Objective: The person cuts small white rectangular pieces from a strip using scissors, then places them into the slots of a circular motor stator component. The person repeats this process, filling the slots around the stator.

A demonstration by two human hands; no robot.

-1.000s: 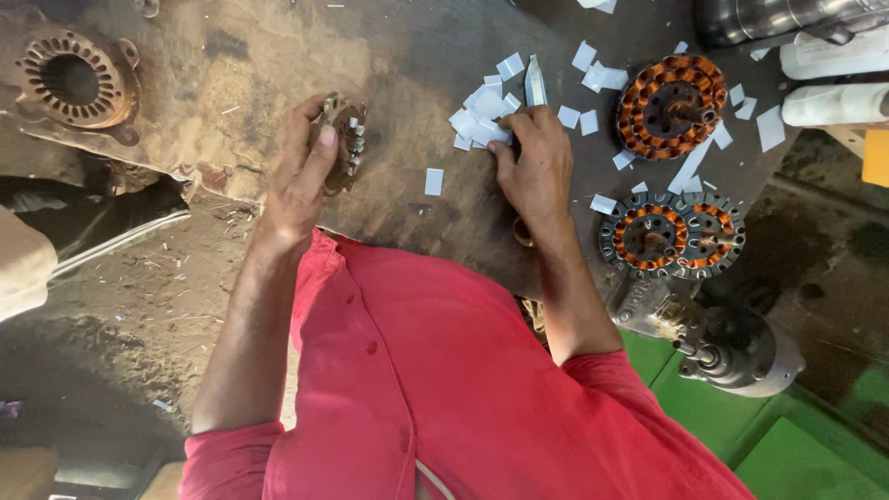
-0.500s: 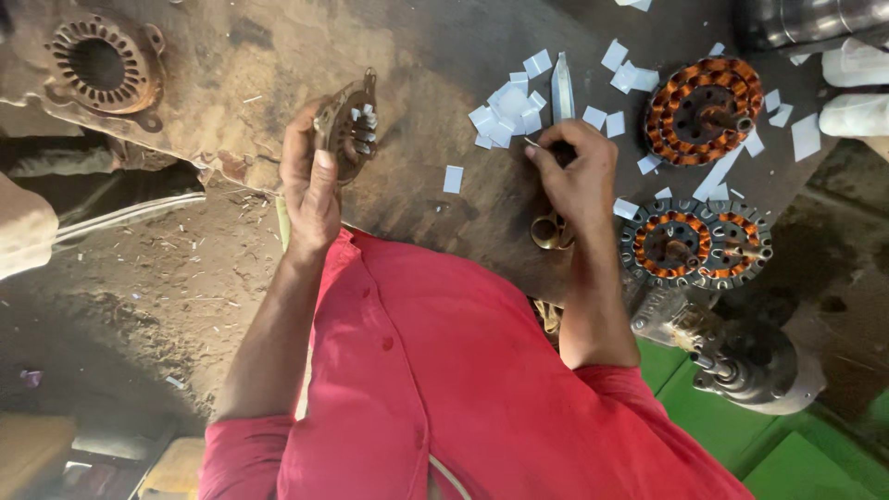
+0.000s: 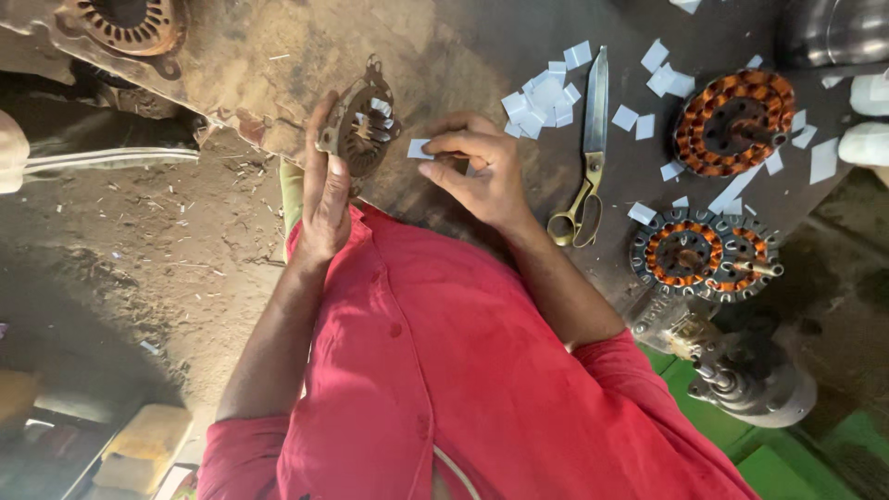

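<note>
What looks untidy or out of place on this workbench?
White paper slips lie scattered loose around the scissors and the copper-wound stators. The bench itself is grimy. Nothing looks spilled or broken.

We count 2 hands: left hand (image 3: 326,190), right hand (image 3: 477,171). 1 bare stator core (image 3: 363,130) held, 1 more rusty stator (image 3: 125,23) at top edge. 3 copper-wound stators: 1 big (image 3: 733,122), 2 small (image 3: 682,252) (image 3: 748,261). 1 pair scissors (image 3: 585,153). 1 paper slip (image 3: 419,148) pinched; approx 25+ white slips (image 3: 542,97) on worktop (image 3: 463,46), exact no. unclear.
</note>
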